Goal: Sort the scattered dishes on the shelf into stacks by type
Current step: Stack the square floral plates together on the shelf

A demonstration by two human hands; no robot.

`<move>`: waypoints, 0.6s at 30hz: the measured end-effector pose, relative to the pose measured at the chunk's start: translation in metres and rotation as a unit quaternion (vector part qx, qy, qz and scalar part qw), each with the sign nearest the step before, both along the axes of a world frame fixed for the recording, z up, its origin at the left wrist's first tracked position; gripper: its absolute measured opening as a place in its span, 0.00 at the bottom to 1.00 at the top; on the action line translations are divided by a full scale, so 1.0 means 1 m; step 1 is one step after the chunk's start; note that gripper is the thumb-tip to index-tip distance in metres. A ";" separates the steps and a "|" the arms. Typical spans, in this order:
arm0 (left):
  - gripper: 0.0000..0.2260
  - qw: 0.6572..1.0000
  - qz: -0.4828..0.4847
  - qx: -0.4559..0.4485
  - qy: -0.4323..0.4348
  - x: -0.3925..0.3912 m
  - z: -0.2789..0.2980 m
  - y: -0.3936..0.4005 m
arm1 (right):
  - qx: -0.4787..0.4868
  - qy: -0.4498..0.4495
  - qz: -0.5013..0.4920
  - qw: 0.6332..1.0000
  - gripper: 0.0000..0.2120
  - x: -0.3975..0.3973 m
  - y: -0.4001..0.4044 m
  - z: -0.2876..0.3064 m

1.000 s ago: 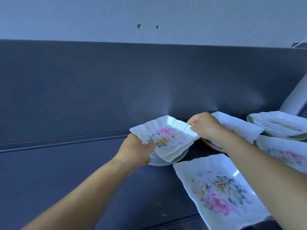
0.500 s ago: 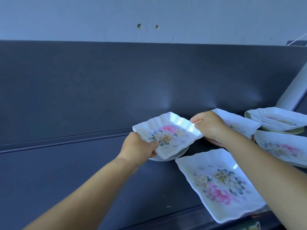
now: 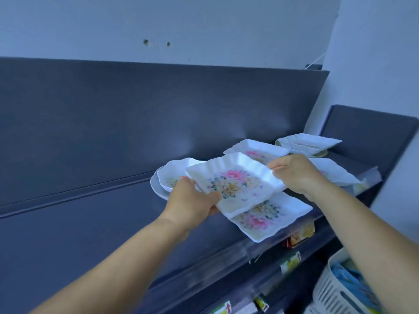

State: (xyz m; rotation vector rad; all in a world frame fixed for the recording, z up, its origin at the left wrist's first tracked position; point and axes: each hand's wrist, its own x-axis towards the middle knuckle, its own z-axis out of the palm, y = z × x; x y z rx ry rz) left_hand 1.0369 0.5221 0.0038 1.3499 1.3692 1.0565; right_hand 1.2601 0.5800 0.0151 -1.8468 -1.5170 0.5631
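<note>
I hold a square white dish with a flower print [image 3: 235,181] above the dark shelf [image 3: 113,223]. My left hand [image 3: 192,200] grips its near left corner and my right hand [image 3: 294,172] pinches its right edge. Under it lies a larger flowered rectangular plate [image 3: 272,219]. Behind my left hand a small flowered dish [image 3: 174,174] sits on a plain round plate [image 3: 156,186]. Further right stand another square dish [image 3: 256,150], a stack of dishes [image 3: 308,143] and a flowered plate [image 3: 335,173] partly hidden by my right hand.
A dark back panel [image 3: 158,109] rises behind the shelf, and a white wall [image 3: 374,64] closes the right side. Below the shelf's front edge are price tags [image 3: 299,236] and a white slatted basket [image 3: 335,288] with blue items.
The square dish has been lifted off the round plate and carried right and towards me, uncovering a small dish beneath. The view has pulled back and tilted down.
</note>
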 end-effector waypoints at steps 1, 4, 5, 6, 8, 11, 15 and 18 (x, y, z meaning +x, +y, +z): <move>0.08 1.000 -0.010 -0.001 0.003 0.004 -0.001 -0.003 | -0.002 -0.004 -0.008 1.000 0.15 0.005 -0.007 -0.001; 0.08 1.000 -0.030 -0.004 -0.007 0.016 -0.006 -0.009 | -0.011 -0.002 -0.031 0.999 0.15 0.019 -0.022 -0.005; 0.08 0.999 -0.033 -0.006 -0.005 0.019 -0.008 -0.011 | -0.016 -0.001 -0.037 0.999 0.15 0.023 -0.026 -0.006; 0.07 0.999 -0.036 -0.009 -0.003 0.023 -0.010 -0.012 | -0.020 -0.002 -0.041 0.999 0.15 0.027 -0.029 -0.009; 0.03 0.999 -0.045 -0.015 -0.006 0.029 -0.013 -0.014 | -0.025 -0.001 -0.042 0.999 0.16 0.034 -0.033 -0.014; 0.03 0.998 -0.051 -0.023 0.001 0.036 -0.017 -0.014 | -0.035 0.004 -0.039 0.999 0.16 0.043 -0.035 -0.022; 0.07 0.998 -0.041 -0.034 0.016 0.043 -0.020 -0.012 | -0.043 0.017 -0.036 0.998 0.15 0.051 -0.032 -0.026; 0.08 0.998 -0.028 -0.043 0.041 0.046 -0.024 -0.008 | -0.055 0.021 -0.025 0.998 0.16 0.052 -0.031 -0.029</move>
